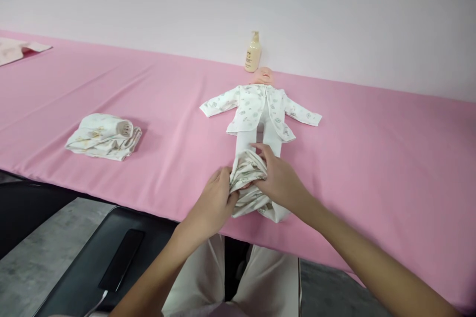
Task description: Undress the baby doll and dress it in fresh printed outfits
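A baby doll [263,76] lies on its back on the pink table [372,158], head toward the wall. It wears a white patterned jacket [260,109] with the sleeves spread out. Its white legs [245,141] point toward me. Both my hands grip a bunched pair of patterned trousers [247,178] at the doll's feet. My left hand [215,200] is closed on the left side of the bunched cloth. My right hand [277,176] is closed on the right side, its fingers over the top edge.
A folded pile of patterned baby clothes [106,136] lies on the table to the left. A cream pump bottle [253,52] stands by the wall behind the doll's head. More cloth [18,49] lies at far left. A phone [121,260] on a cable rests on a dark surface below.
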A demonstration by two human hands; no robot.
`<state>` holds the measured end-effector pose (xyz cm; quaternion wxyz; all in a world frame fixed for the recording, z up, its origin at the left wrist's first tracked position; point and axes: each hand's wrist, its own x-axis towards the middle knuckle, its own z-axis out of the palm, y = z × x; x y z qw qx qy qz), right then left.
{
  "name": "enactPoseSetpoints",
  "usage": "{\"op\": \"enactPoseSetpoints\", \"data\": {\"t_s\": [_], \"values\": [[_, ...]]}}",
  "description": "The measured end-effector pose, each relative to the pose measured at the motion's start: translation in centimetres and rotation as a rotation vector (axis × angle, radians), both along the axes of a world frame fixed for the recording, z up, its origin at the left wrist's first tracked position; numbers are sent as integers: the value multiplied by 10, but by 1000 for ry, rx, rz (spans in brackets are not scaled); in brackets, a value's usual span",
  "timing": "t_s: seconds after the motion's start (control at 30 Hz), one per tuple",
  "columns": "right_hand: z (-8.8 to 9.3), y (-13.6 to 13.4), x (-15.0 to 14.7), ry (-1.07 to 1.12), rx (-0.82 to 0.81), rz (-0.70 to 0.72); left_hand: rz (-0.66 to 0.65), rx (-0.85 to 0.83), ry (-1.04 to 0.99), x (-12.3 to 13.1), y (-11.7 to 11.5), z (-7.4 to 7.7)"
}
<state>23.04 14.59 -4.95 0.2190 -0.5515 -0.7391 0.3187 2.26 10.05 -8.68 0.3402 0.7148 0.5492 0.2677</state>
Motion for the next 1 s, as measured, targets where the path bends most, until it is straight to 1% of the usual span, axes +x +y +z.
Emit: {"op": "enactPoseSetpoints", "data": {"t_s": [0.07,0.13,0.2,0.23,0.3,0.37,0.43,0.47,0.53,0.6,0.67,0.73,0.8,0.9,0.97,1.0], "values": [[1,4,3,115,-7,-17,36,-37,-164,-1,6,1],[5,10,6,181,8,-24,76,-42,-307,-3,17,1],[10,18,10,203,41,-17,69,-5,-402,-7,31,3],[13,23,12,198,54,-3,52,17,-418,-10,40,4],[18,34,17,169,61,54,27,61,-376,-15,57,9],[22,44,23,146,54,129,17,143,-280,-20,74,14],[23,54,28,152,33,187,-22,209,-205,-24,91,18],[23,58,30,164,23,205,-55,219,-188,-26,98,19],[19,64,35,191,19,229,-119,183,-185,-28,111,19],[14,68,41,214,40,214,-144,130,-187,-31,119,16],[9,68,50,222,33,155,-168,79,-180,-35,123,13],[6,66,61,213,-37,83,-211,35,-185,-42,123,11],[6,61,70,215,-149,65,-278,1,-195,-51,123,14],[5,53,78,310,-279,131,-381,-9,-151,-61,124,29],[3,48,80,445,-297,137,-434,20,-113,-57,126,44],[1,47,79,526,-294,122,-446,38,-109,-51,127,52]]}}
